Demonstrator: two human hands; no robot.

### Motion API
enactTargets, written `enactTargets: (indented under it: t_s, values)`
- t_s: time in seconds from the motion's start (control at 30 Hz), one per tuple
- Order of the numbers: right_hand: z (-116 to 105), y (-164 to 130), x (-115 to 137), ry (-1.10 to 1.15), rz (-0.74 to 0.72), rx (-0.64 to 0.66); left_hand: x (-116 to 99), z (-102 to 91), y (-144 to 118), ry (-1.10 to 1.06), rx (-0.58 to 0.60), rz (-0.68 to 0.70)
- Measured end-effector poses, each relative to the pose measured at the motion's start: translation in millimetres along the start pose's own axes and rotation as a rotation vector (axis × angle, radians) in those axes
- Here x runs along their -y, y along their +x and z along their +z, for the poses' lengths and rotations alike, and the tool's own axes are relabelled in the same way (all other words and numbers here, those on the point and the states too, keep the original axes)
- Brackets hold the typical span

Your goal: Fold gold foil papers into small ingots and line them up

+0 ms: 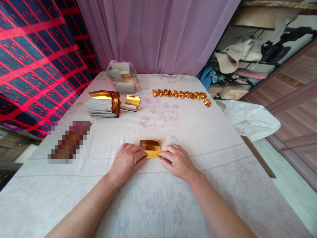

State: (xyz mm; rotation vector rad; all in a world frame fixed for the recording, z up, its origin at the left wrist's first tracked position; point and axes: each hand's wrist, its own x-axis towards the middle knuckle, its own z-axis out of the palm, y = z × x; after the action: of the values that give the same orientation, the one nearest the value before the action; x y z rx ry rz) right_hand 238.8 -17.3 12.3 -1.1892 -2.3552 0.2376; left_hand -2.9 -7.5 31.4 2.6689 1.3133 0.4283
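A small folded sheet of gold foil paper [150,147] lies on the white floral tablecloth [158,198] in front of me. My left hand [126,161] presses its lower left edge with the fingertips. My right hand [176,160] pinches its lower right edge. Both hands rest on the cloth, close together. Farther back, a row of several folded gold paper pieces [180,94] runs across the table.
A stack of gold and white foil sheets [104,104] lies at the back left, with a loose folded sheet [130,102] beside it. A clear plastic bag of paper [123,80] stands behind. A blurred object [69,141] lies left. The table's right edge [257,155] drops off.
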Motion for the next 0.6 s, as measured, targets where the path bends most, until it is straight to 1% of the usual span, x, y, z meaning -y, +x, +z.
enactTargets:
  t_s: [0.17, 0.43, 0.6]
  values:
    - [0.0, 2.0, 0.6, -0.007, -0.004, -0.016, -1.8, -1.3, 0.8, 0.019, -0.004, 0.012]
    - [-2.0, 5.2, 2.4, -0.124, -0.053, 0.012, -4.6, -2.7, 1.5, 0.1, -0.017, 0.041]
    - [0.0, 5.6, 2.9, -0.159, -0.039, 0.005, -5.3, -1.4, 2.1, 0.086, -0.026, 0.036]
